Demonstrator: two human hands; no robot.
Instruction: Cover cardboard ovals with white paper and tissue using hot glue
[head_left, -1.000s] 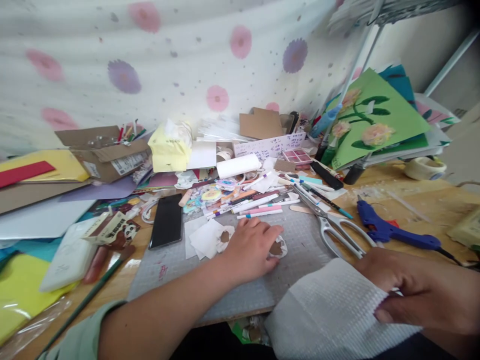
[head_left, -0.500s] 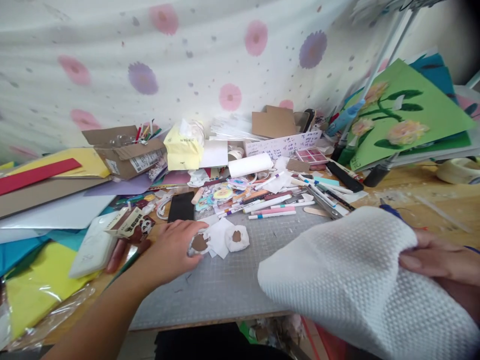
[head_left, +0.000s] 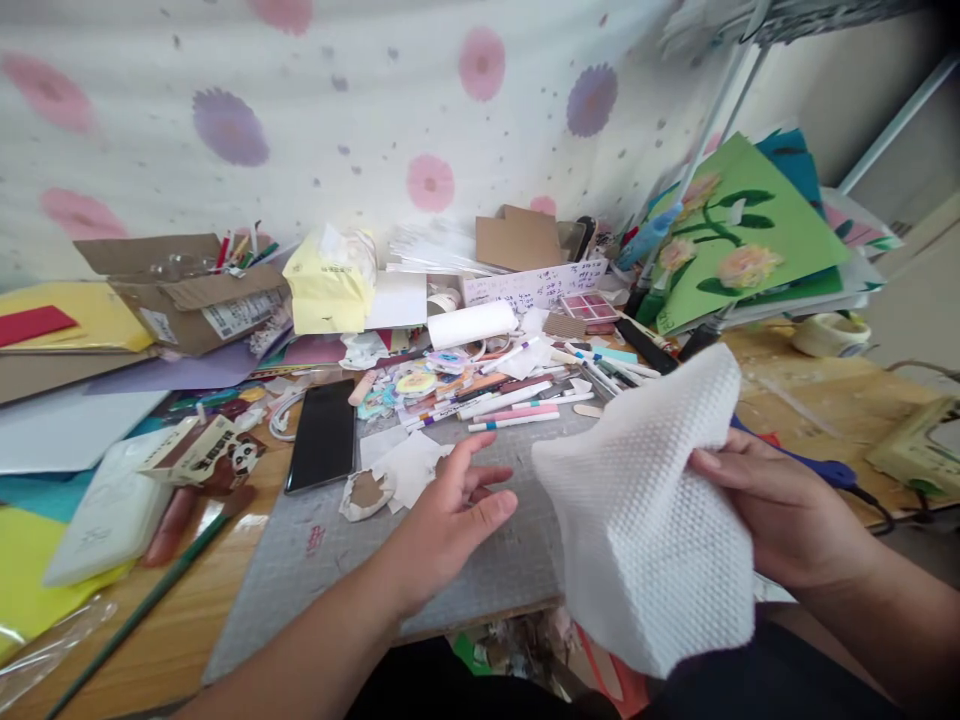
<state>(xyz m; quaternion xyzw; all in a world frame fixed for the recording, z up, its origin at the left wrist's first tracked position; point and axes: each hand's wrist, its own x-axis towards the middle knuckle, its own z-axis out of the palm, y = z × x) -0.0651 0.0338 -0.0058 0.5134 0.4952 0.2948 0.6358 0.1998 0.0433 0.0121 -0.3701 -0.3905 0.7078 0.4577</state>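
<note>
My right hand point(head_left: 780, 515) grips a white textured paper towel point(head_left: 645, 500) and holds it up over the right part of the grey cutting mat point(head_left: 330, 560). My left hand point(head_left: 450, 510) hovers open above the mat's middle, fingers spread and holding nothing. Just left of it lie a crumpled white paper scrap with a brown patch point(head_left: 365, 493) and a few flat white paper pieces point(head_left: 409, 465).
A black phone point(head_left: 324, 448) lies at the mat's left edge. Several markers point(head_left: 510, 405), stickers and scraps crowd the mat's far side. A blue glue gun point(head_left: 817, 465) sits behind my right hand. Cardboard box point(head_left: 187, 290), coloured paper sheets and green flower card point(head_left: 742, 230) surround the desk.
My left hand let go of the brown-patched scrap near the phone and swung right, opening over the mat. The towel moved left and higher in my right hand.
</note>
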